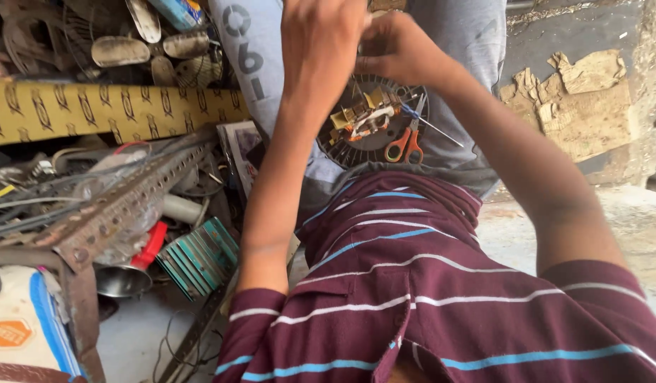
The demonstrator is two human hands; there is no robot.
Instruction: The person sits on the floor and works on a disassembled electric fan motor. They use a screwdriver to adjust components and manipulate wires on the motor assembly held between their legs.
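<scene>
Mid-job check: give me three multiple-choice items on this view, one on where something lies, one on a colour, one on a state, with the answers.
1. Where do the scissors lie?
A. on the round dark fan part in the lap
B. on the floor by the steel bowl
C. on the yellow box

2. What colour are the scissor handles?
A. blue
B. orange
C. green

3. How do the left hand and right hand stand?
A. resting on the floor
B. far apart at the sides
C. raised close together above the round part

Answers: 1 A, they rest on its dark face. 2 B, both loops are orange. 3 C, the hands meet over it.
</scene>
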